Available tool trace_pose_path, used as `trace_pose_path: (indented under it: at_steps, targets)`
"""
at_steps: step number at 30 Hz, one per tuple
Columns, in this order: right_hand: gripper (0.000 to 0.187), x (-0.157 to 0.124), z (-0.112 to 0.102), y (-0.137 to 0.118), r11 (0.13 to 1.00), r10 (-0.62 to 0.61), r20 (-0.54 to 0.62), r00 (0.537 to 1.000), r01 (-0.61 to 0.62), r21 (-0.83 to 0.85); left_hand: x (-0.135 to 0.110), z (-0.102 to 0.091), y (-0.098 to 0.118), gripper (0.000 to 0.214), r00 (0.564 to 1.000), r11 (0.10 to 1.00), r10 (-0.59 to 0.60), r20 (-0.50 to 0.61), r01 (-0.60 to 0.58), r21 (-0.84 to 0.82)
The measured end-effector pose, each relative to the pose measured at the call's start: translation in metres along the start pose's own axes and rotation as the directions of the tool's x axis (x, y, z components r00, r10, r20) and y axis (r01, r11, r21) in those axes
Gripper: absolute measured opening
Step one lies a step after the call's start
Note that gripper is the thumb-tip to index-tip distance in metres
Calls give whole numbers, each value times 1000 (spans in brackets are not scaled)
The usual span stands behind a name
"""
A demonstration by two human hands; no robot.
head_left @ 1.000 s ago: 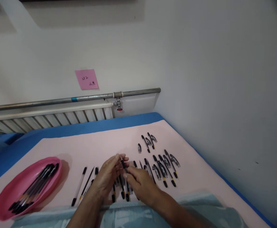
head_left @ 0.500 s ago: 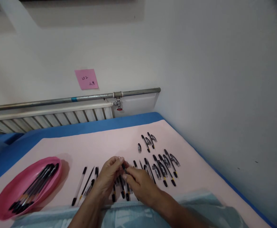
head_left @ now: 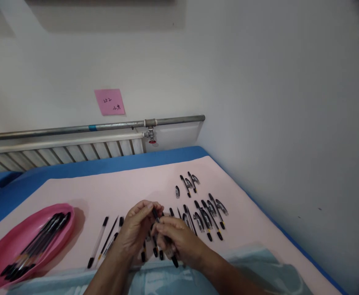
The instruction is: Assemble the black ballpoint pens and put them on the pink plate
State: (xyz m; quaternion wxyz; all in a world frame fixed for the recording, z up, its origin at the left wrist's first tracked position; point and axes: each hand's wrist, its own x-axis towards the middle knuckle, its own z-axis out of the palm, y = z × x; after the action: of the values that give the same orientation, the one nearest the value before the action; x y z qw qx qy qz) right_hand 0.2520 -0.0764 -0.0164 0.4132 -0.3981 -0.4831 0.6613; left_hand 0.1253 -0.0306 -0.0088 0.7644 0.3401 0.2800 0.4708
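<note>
Between my two hands, above the pink sheet, a dark pen [head_left: 156, 214] slants down to the right. My left hand [head_left: 138, 225] is closed, its thumb and fingertips pinching the pen's upper end. My right hand [head_left: 179, 237] is closed around the lower part, and a black pen end sticks out below it. My fingers hide much of the pen. Several pen parts with black ends [head_left: 155, 250] lie under and between my hands, partly covered. Just left of my left wrist are a clear pen barrel [head_left: 98, 242] with black ends and a thin dark refill [head_left: 108, 237].
A pink oval dish [head_left: 69, 229] at the left holds a bundle of dark pens [head_left: 39, 246]. To the right lie several clear pen caps [head_left: 221, 207] and thin black pieces with yellow bands. A light blue cloth [head_left: 161, 280] lies along the near edge. A wall [head_left: 290, 143] borders the right side.
The view has shifted slightly, so things sit a little farther left. Both hands still grip the pen, and more of its black lower end shows beneath my right hand.
</note>
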Motion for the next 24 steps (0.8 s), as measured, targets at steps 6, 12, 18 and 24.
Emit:
trace_pose_path:
  at_steps: [6,12,18,24]
  targets:
    - [32,3,-7,-2,997,22,-118,993,-31,-75,-7,17,-7,28,997,986,-56,-56,64,155]
    - [31,7,-47,-15,807,-297,-551,780,-104,-581,-18,-4,21,31,988,995,1,-155,15,100]
    - [15,50,-62,-16,532,-373,-529,762,-291,-795,-25,-21,14,32,968,971,-233,-90,236,26]
    - [9,81,-62,-18,572,-311,-583,751,-342,-745,-24,-23,16,34,976,973,-217,-18,218,72]
